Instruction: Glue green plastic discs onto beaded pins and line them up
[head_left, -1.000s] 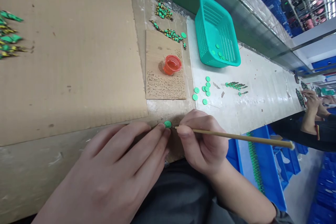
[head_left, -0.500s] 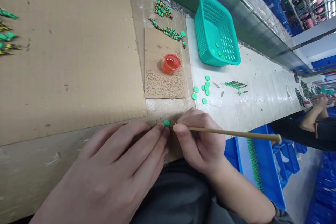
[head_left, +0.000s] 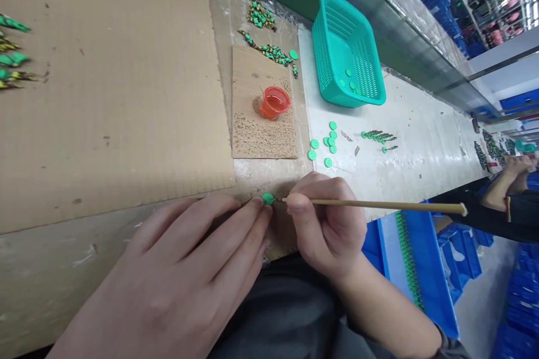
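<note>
Between its fingertips my left hand (head_left: 197, 269) pinches a small green disc (head_left: 268, 198) near the table's front edge. My right hand (head_left: 326, 224) is closed round a thin wooden stick (head_left: 379, 205), whose thick end points right. The stick's fine tip lies just right of the disc, by a tiny dark piece that is too small to name. A red cup (head_left: 275, 102) of clear liquid stands on a spotted cardboard square (head_left: 256, 143) beyond my hands. Several loose green discs (head_left: 332, 141) lie to its right.
A teal basket (head_left: 349, 50) with several discs stands at the back. Small green, yellow and black pieces (head_left: 275, 54) are heaped behind the cup. Finished-looking strands (head_left: 379, 136) lie on the right. Large cardboard (head_left: 126, 95) covers the left. A co-worker's arm (head_left: 501, 190) shows far right.
My right hand has drawn slightly to the right with the stick, whose tip is now farther from the disc and its thick end higher. My left hand stays in place with the disc.
</note>
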Tool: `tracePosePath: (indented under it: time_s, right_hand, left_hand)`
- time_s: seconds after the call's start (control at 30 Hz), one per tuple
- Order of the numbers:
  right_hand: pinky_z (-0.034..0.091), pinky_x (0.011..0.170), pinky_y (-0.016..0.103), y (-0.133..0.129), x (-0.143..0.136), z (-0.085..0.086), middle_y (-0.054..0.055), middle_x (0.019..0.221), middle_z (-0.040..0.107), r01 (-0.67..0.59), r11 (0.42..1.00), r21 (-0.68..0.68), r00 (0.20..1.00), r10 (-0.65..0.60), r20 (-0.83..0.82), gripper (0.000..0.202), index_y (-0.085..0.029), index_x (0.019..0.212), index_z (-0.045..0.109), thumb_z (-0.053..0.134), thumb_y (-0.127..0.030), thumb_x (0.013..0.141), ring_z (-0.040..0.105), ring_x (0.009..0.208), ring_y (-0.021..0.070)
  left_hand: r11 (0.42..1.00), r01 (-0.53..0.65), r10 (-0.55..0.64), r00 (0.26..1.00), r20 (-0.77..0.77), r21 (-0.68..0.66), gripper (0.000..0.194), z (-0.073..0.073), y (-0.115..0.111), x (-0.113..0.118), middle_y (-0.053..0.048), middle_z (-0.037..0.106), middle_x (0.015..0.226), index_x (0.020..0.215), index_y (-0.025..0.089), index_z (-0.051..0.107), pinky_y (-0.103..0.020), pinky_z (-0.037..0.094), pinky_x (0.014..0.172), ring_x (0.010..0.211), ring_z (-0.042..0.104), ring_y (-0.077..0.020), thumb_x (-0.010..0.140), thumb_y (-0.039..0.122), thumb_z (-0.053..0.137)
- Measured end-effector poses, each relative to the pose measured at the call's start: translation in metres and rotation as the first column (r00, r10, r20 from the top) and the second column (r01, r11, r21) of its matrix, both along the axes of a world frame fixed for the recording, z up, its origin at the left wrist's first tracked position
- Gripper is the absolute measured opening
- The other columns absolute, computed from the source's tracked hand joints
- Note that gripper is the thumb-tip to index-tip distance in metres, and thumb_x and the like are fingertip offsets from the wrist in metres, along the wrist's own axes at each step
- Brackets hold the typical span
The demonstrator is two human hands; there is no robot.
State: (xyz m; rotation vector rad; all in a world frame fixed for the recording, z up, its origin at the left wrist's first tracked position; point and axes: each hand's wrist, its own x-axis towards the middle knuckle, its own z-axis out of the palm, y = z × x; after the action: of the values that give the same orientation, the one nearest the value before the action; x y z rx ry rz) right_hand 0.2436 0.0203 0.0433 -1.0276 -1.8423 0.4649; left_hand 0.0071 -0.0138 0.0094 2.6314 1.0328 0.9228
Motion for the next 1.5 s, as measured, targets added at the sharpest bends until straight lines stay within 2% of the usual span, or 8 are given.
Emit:
tracePosePath:
  time_s: [0.2,0.37,0.7,0.87,1.0,1.17,1.33,1.5]
  right_hand:
    - [0.058,0.070,0.032,0.000,0.000,0.000,-0.002,0.086,0.068,0.010,0.999,-0.035,1.000,-0.010,0.023,0.017,-0.026,0.107,0.062,0.069,-0.016,0.118,0.067,0.074,0.0149]
    - [0.059,0.070,0.032,0.001,0.000,-0.001,-0.002,0.086,0.069,0.014,1.000,-0.027,0.999,-0.013,0.041,0.018,-0.025,0.105,0.062,0.070,-0.017,0.119,0.067,0.074,0.0150]
    - [0.059,0.070,0.032,0.002,0.000,0.000,-0.003,0.086,0.068,0.015,0.999,-0.037,0.999,-0.013,0.052,0.019,-0.025,0.103,0.063,0.070,-0.019,0.120,0.069,0.075,0.0143]
    - [0.059,0.070,0.033,0.001,0.000,-0.005,-0.003,0.088,0.068,0.029,0.997,-0.075,0.999,-0.032,-0.030,0.015,-0.026,0.108,0.065,0.072,-0.019,0.119,0.069,0.074,0.0144]
    - [0.060,0.071,0.034,-0.003,0.000,-0.007,-0.003,0.087,0.069,0.067,0.990,-0.126,0.992,-0.080,-0.098,0.012,-0.028,0.110,0.069,0.074,-0.021,0.118,0.072,0.077,0.0161]
    - [0.060,0.070,0.034,-0.003,0.001,-0.005,-0.003,0.086,0.068,0.063,0.991,-0.114,0.994,-0.073,-0.083,0.012,-0.028,0.109,0.068,0.073,-0.022,0.118,0.072,0.075,0.0164]
    - [0.061,0.069,0.033,0.001,0.000,-0.002,-0.003,0.087,0.069,0.012,0.997,-0.079,0.998,-0.017,-0.058,0.015,-0.027,0.106,0.066,0.072,-0.018,0.118,0.071,0.074,0.0147]
    - [0.061,0.067,0.033,0.002,0.000,-0.002,-0.003,0.086,0.069,0.020,0.996,-0.085,0.999,-0.022,-0.027,0.016,-0.027,0.105,0.066,0.071,-0.021,0.119,0.071,0.072,0.0155]
  left_hand:
    - [1.000,-0.011,0.011,1.000,-0.013,-0.018,0.038,0.000,-0.002,-0.001,-0.007,0.078,0.156,0.149,0.026,0.079,-0.064,0.057,0.120,0.144,0.071,-0.0393,0.115,0.023,0.062]
    - [1.000,-0.003,0.003,1.000,-0.016,-0.007,0.038,0.001,0.000,0.000,-0.009,0.079,0.155,0.150,0.020,0.077,-0.067,0.056,0.117,0.144,0.071,-0.0412,0.117,0.021,0.058]
    - [0.998,-0.024,0.027,0.998,0.050,-0.063,0.042,-0.009,-0.005,-0.004,-0.004,0.077,0.161,0.159,0.027,0.074,-0.065,0.055,0.125,0.147,0.071,-0.0391,0.119,0.029,0.061]
    - [0.999,-0.014,0.014,1.000,0.002,-0.030,0.041,-0.005,-0.003,-0.004,-0.007,0.077,0.159,0.154,0.025,0.077,-0.067,0.058,0.125,0.147,0.072,-0.0406,0.116,0.024,0.063]
    - [0.995,-0.030,0.034,0.999,0.033,-0.095,0.047,-0.004,-0.005,-0.003,-0.007,0.078,0.158,0.160,0.031,0.074,-0.064,0.058,0.131,0.149,0.072,-0.0378,0.113,0.024,0.069]
    - [0.990,-0.030,0.039,0.997,0.066,-0.135,0.052,-0.004,-0.007,-0.003,-0.006,0.079,0.158,0.161,0.033,0.074,-0.061,0.056,0.133,0.151,0.071,-0.0373,0.110,0.022,0.075]
    - [0.997,-0.031,0.031,0.999,0.013,-0.068,0.043,-0.002,-0.004,-0.002,-0.004,0.078,0.158,0.155,0.031,0.076,-0.062,0.055,0.131,0.149,0.071,-0.0369,0.113,0.022,0.068]
    - [1.000,-0.017,0.017,1.000,-0.007,-0.017,0.040,0.000,-0.001,-0.001,-0.007,0.078,0.157,0.152,0.025,0.078,-0.065,0.056,0.123,0.145,0.072,-0.0397,0.115,0.021,0.061]
